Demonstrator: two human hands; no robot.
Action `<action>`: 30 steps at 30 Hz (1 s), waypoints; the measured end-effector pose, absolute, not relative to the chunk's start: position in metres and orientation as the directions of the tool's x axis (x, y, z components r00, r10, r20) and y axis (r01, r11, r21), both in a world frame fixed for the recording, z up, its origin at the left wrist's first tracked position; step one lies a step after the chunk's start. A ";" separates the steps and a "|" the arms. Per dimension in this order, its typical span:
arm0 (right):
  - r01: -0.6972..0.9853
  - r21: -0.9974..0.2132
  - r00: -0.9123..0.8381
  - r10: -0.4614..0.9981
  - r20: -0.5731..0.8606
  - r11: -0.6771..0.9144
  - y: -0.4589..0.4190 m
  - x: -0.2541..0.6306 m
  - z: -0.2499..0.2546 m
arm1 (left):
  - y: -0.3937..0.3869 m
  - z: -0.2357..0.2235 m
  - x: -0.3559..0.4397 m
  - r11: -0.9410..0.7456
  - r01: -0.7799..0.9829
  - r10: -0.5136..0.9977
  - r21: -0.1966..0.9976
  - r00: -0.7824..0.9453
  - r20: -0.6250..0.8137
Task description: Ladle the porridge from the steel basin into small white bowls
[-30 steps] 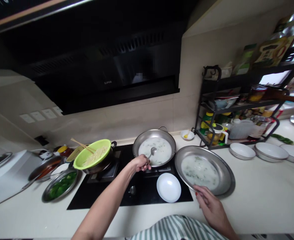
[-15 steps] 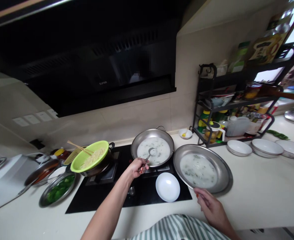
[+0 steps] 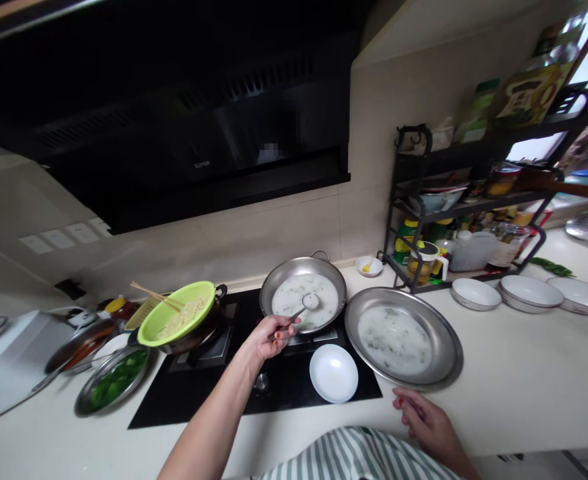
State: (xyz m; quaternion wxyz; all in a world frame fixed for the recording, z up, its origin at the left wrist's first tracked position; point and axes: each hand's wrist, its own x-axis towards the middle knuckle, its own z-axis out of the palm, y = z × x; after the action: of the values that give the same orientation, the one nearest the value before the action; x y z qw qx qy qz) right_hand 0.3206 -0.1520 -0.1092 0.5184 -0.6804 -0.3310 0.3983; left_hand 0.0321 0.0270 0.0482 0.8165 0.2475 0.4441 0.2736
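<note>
My left hand (image 3: 270,337) is closed round the handle of a ladle (image 3: 311,301). Its bowl, with whitish liquid in it, is over the metal pan (image 3: 269,279) on the hob. Milky soup with green flecks (image 3: 294,290) fills the pan's bottom. To the right, on the counter, stands a wide metal basin (image 3: 447,333) of similar soup. My right hand (image 3: 427,420) is just below its near rim, apart from it, fingers curled in with nothing seen in them. Between the two arms a white bowl (image 3: 334,373) stands on the hob's front part.
On the left, a green colander (image 3: 147,327) of noodles with chopsticks rests on a dark pot. A metal dish of green leaves (image 3: 119,380) stands beside it. White bowls (image 3: 477,293) line the right counter below a black spice rack (image 3: 427,213). The range hood (image 3: 199,120) hangs overhead.
The ladle's bowl has come up out of the soup and shifted slightly right. My right hand has let go of the basin's rim and drawn back toward me.
</note>
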 end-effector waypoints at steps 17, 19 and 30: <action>-0.424 -0.866 0.584 0.650 -0.486 -0.267 -0.175 0.362 -0.114 | -0.004 0.051 0.103 0.735 0.016 0.503 0.678 0.658 -0.560; -0.420 -0.870 0.589 0.651 -0.479 -0.260 -0.175 0.364 -0.113 | -0.009 0.038 0.115 0.716 0.090 0.486 0.692 0.648 -0.587; -0.464 -0.837 0.531 0.665 -0.526 -0.291 -0.175 0.380 -0.128 | -0.046 -0.013 0.151 -0.414 0.804 0.740 0.426 0.570 -0.357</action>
State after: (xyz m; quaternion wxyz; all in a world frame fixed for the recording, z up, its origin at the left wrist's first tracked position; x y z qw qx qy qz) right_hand 0.3797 -0.1749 -0.1275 0.5905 -0.6456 -0.0776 0.4780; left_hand 0.1511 -0.0458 -0.0128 0.2849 0.8390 0.4602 -0.0564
